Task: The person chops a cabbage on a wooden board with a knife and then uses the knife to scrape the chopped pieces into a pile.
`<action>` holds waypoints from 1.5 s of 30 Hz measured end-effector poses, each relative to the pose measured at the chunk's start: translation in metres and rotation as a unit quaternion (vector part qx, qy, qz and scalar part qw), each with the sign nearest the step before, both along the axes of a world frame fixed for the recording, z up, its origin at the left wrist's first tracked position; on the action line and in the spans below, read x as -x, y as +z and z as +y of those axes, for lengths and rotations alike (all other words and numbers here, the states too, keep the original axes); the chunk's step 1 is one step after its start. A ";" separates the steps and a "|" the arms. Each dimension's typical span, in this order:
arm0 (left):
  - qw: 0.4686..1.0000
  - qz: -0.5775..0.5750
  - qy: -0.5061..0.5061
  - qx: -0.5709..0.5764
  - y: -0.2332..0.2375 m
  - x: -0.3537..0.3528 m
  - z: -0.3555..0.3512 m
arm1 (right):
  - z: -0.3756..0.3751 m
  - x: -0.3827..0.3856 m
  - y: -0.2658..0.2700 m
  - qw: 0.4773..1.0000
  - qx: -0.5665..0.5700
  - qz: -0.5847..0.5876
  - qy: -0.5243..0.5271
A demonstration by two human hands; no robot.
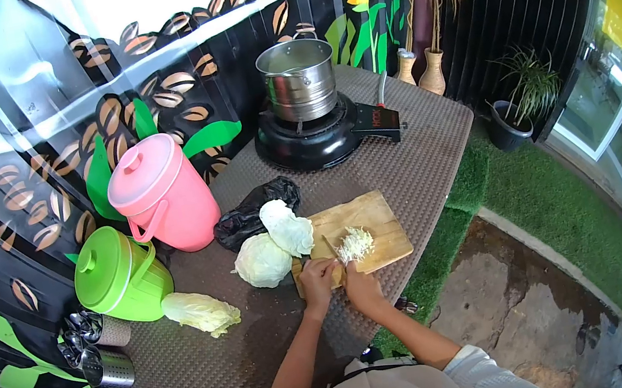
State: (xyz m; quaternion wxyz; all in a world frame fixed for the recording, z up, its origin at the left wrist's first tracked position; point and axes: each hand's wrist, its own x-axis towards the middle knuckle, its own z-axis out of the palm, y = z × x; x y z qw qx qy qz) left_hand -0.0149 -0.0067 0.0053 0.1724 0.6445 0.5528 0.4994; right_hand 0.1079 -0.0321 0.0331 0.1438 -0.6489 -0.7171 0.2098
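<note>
Beside a mural-painted wall, a person works at a brown table, left hand and right hand bent close at a knife; which grasps it cannot be told. Shredded cabbage lies just beyond the right hand on a cutting board.

The brown table bears a stove, pink jug, green jug, cabbage and wooden board.
</note>
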 end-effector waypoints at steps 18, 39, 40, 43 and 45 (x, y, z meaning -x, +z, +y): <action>0.998 -0.022 0.011 0.061 0.005 0.001 -0.005 | 0.009 -0.001 0.005 1.000 0.003 0.016 0.017; 0.998 -0.029 -0.019 0.046 0.005 0.005 0.000 | 0.006 -0.001 0.007 0.999 0.044 -0.001 0.004; 0.998 -0.030 -0.019 0.045 0.004 0.005 0.001 | 0.007 -0.008 0.014 0.999 0.040 -0.005 0.021; 0.994 -0.056 -0.009 0.090 0.001 0.007 0.001 | 0.001 -0.009 0.016 0.998 0.038 -0.023 0.033; 0.996 -0.039 -0.008 0.074 0.000 0.007 0.002 | -0.004 -0.004 0.012 0.998 0.037 -0.040 0.026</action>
